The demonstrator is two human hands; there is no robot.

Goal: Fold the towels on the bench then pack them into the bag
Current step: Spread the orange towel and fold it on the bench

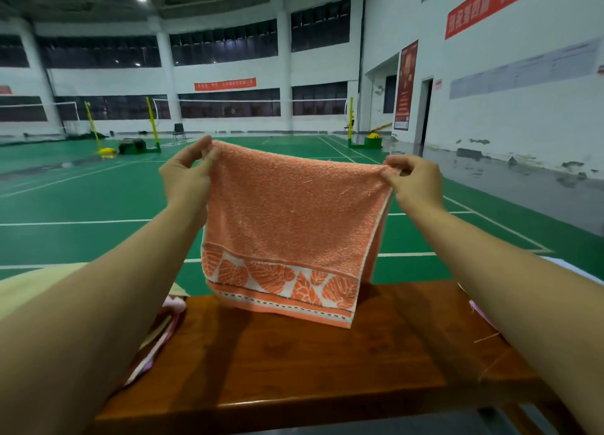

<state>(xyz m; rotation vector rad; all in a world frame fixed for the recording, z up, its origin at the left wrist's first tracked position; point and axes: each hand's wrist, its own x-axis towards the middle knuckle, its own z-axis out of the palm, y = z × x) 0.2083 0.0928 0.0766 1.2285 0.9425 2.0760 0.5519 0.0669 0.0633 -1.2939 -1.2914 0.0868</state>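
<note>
- Hanging between two raised hands, the orange towel (291, 225) is up in the air above the bench (294, 362); its lower edge sits at or just above the wood, contact not clear.
- Far left, under the left forearm: a pale yellow cloth (29, 290) and a pink-and-white striped cloth (160, 333) lie on the bench end, probably more towels awaiting folding.
- Left hand (188, 176): thumb and fingers pinch the top left corner of the towel.
- Towel body: looped terry, matte and nubbly, with a few loose threads. It drapes limp with a slight sag along the top edge, so judged soft, light and not fragile. It appears already doubled, a second layer showing at the right side.
- Lower band: flatter weave, white ground with orange leaf shapes and a row of small dark marks beneath.
- Best hold, by judgement: the corners, as now; a mid-edge hold would let it bunch.
- Right hand (413, 181): fingertips pinch the top right corner, cloth gathered there.
- Bench: reddish-brown wood, glossy, flat and hard.
- Bag: not seen.
</note>
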